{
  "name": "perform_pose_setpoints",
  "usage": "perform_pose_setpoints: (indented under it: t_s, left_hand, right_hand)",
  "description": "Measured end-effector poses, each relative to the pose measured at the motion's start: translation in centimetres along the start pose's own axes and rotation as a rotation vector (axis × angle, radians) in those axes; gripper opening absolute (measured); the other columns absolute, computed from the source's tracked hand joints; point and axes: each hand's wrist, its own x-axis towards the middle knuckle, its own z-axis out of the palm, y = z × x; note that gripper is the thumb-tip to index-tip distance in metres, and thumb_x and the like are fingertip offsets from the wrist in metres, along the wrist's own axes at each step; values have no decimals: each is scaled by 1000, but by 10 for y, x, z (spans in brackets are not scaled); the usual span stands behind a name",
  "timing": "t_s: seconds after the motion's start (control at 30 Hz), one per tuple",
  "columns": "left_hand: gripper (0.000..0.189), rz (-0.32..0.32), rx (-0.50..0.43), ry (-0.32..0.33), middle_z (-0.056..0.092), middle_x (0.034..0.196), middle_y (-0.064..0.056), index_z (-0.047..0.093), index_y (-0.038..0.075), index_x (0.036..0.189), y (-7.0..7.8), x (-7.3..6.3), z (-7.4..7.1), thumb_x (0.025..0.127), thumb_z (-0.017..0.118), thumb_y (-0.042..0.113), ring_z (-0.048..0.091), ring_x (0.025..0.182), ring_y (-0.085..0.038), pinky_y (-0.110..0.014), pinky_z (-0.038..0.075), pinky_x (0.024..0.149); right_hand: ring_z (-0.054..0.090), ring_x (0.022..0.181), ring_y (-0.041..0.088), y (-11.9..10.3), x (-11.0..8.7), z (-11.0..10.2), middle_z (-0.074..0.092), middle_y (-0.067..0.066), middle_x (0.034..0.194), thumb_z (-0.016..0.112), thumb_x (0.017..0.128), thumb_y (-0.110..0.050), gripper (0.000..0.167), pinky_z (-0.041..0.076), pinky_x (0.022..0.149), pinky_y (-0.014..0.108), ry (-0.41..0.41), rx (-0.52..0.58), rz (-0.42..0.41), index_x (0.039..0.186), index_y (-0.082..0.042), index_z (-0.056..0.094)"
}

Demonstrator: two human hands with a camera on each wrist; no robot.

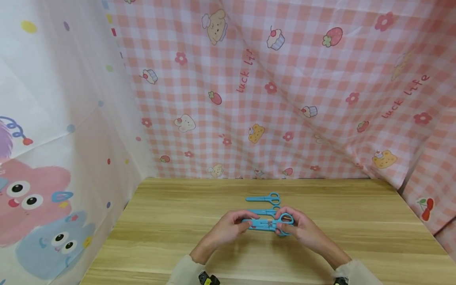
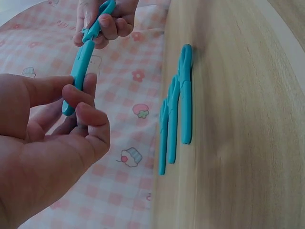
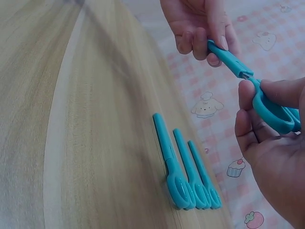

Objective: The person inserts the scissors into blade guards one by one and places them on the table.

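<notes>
My left hand (image 1: 227,228) pinches the blue blade cover (image 2: 82,64) of a pair of scissors between thumb and fingers. With my right hand (image 1: 303,228) I grip that pair of scissors (image 3: 272,113) by its blue handles. A short strip of metal blade shows between cover and handles in the right wrist view, so the cover is partly off. The held pair is above the table. Below it lie three more blue scissors with covers on: a near pair (image 3: 164,138), a middle pair (image 3: 187,157) and a far pair (image 1: 263,198).
The scissors lie side by side on a wood-grain table (image 1: 171,221), handles to the right. A pink checked cloth (image 1: 235,111) hangs behind the table's back edge. A white cloth with cartoon figures (image 1: 85,118) hangs on the left.
</notes>
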Motion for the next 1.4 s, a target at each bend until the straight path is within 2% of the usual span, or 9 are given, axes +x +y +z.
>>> perform_pose_setpoints:
  t_s: [0.13,0.37,0.5,0.7,0.83,1.13,1.4]
  left_hand:
    - [19,-5,-27,49,68,95,-12,71,11,114,-1,0,0,96,64,13,58,75,-9,-23,49,65]
    - [14,-2,-14,99,70,91,0,74,13,106,-4,0,1,92,70,15,59,73,-10,-26,50,65]
    - [13,6,-20,107,70,90,-1,74,13,104,-3,0,1,91,71,16,59,72,-10,-26,50,65]
    - [13,6,-45,111,69,88,-14,74,10,103,-1,0,1,92,71,16,59,72,-9,-22,47,64]
    - [15,22,-65,105,66,81,-9,73,7,105,0,0,0,92,70,14,57,69,-8,-21,45,62]
    - [16,28,-58,98,63,77,-2,73,6,105,0,2,0,92,70,14,55,69,-7,-19,43,61]
    - [19,21,-62,106,66,83,-13,72,2,107,-1,2,2,92,70,14,55,69,-8,-19,43,60]
  right_hand:
    - [65,84,12,1,-1,-2,64,8,91,62,98,-12,27,55,75,28,20,-4,10,114,6,51]
    - [66,83,12,0,-1,1,60,11,98,63,97,-13,34,57,76,33,74,3,18,119,9,47]
    - [65,84,14,-2,-1,5,57,9,98,60,98,-11,33,55,76,29,96,3,15,121,9,46]
    - [61,90,18,-8,-2,10,53,10,102,58,100,-12,29,55,81,30,114,6,39,121,4,44]
    - [61,89,19,-9,-2,11,52,10,102,57,101,-14,26,54,80,31,122,-9,43,120,-1,46]
    - [61,89,21,-8,-2,12,54,11,101,57,101,-13,24,52,79,29,133,-21,35,119,-2,46]
    - [60,87,16,-6,-3,13,52,10,100,55,101,-9,29,52,79,28,131,9,21,122,7,42]
